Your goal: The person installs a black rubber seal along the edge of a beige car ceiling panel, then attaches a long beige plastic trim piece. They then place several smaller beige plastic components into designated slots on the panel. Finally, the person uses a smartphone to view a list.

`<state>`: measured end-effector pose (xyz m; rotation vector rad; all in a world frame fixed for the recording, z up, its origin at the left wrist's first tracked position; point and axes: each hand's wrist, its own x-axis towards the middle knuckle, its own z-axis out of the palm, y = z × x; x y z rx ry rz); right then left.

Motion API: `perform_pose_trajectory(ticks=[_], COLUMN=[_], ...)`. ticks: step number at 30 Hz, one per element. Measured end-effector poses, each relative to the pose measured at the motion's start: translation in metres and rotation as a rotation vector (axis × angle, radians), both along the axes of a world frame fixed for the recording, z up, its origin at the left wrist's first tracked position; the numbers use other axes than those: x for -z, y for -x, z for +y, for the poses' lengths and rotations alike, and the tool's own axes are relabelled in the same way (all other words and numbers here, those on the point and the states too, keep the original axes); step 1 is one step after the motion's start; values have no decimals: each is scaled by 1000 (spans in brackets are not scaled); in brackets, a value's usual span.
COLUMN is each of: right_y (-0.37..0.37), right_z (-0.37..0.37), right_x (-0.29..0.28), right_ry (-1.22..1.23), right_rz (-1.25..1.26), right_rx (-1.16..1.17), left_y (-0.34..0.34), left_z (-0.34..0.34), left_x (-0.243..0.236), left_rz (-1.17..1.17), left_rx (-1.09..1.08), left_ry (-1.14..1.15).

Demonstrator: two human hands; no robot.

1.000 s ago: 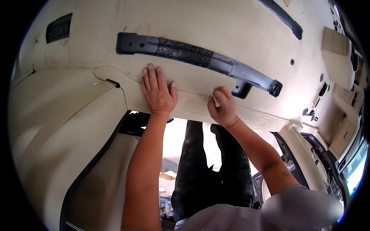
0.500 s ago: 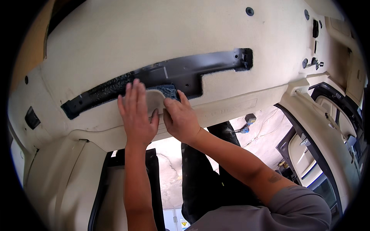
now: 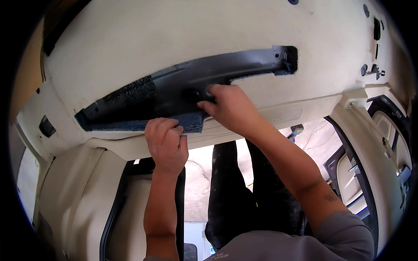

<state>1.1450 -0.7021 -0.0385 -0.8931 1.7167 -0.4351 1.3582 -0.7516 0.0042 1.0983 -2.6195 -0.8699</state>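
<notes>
In the head view a beige lining panel [image 3: 196, 30] surrounds a long cut-out showing a dark metal plate [image 3: 230, 63]. Along the cut-out's lower edge a flap [image 3: 193, 124] of lining shows dark blue-grey fibrous backing. My left hand [image 3: 167, 145] is closed on that flap, fingertips over its edge. My right hand [image 3: 230, 108] rests at the cut-out, right of the flap; its thumb and forefinger are apart near a dark hole in the plate, with nothing visible between them, and its other fingers are mostly hidden.
A beige trim pillar [image 3: 357, 161] and door opening stand to the right. A beige side panel [image 3: 74, 182] fills the lower left. Below, between my arms, are my dark-trousered legs over a pale floor [image 3: 196, 182]. A small tool [image 3: 297, 129] lies on it.
My left hand has gone from flat on the panel to gripping the flap. My right hand has moved up and right from the flap, its fingers now apart. The view has shifted.
</notes>
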Motion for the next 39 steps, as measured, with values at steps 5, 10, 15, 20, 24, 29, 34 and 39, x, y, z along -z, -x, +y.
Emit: perform_pose_trajectory(ticks=[5,10,15,20,24,29,34,39], right_y=[-24,-16,-12,-14,-15,-2,50,51], right_z=[-32,-39,-45,-40,-47,-68,-110,-77], right_x=[30,38,35,29,22,5,-8,-17], right_ry=[-39,-184,-342,-27,-110,-138,-8,-213], right_rz=[181,-92,-262,84,179,318,463,281], right_rx=[-446,-362,-178,-526,-708,-975,-1070,-995], left_y=[-5,1,18,11,8,14,22,11], left_z=[3,2,-1,-3,-5,-20,-44,-35], left_x=[-7,-20,-21,-14,-13,-15,8,72], left_rz=[55,-170,-370,-230,-248,-280,-183,-128], left_rx=[21,20,90,97,106,168,-35,-230], left_ry=[-7,-113,-102,-96,-117,-197,-132,-8])
